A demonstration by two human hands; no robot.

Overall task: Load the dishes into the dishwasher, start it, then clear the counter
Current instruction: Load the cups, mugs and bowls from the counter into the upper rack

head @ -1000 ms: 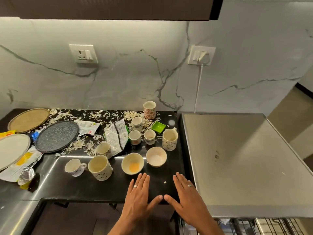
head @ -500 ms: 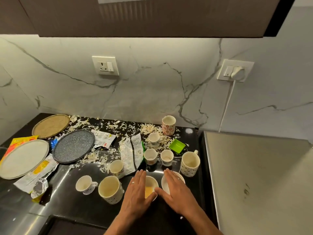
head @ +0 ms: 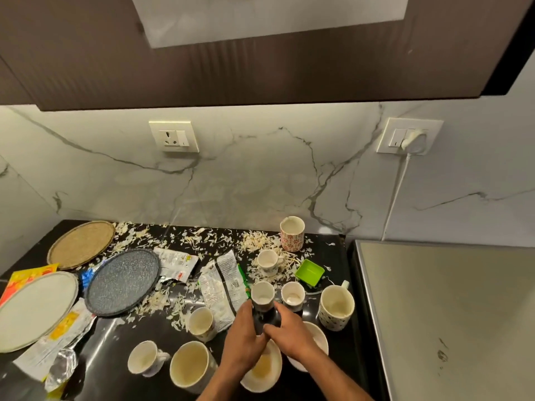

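Dirty dishes crowd the black counter (head: 289,380). My left hand (head: 246,337) reaches forward over a bowl with yellow residue (head: 265,371). My right hand (head: 293,335) lies over a white bowl (head: 320,337). Both hands have straight fingers, and the thumbs meet between them. The fingertips flank the base of a small white cup (head: 263,295); I see no grip on it. Beside it stands a second small cup (head: 293,295), then a spotted mug (head: 337,306). More cups (head: 201,319) (head: 144,357), a large mug (head: 189,363) and a grey plate (head: 123,282) sit to the left.
Vegetable scraps and wrappers (head: 220,285) litter the counter. A white plate (head: 34,308) and a woven mat (head: 81,244) lie far left. A floral mug (head: 292,233), a handled cup (head: 267,260) and a green dish (head: 309,272) stand behind. A steel top (head: 448,314) borders the right.
Both hands have moved forward from the counter's front edge, over the two bowls, to the small cup. My view has tilted up and shifted left.
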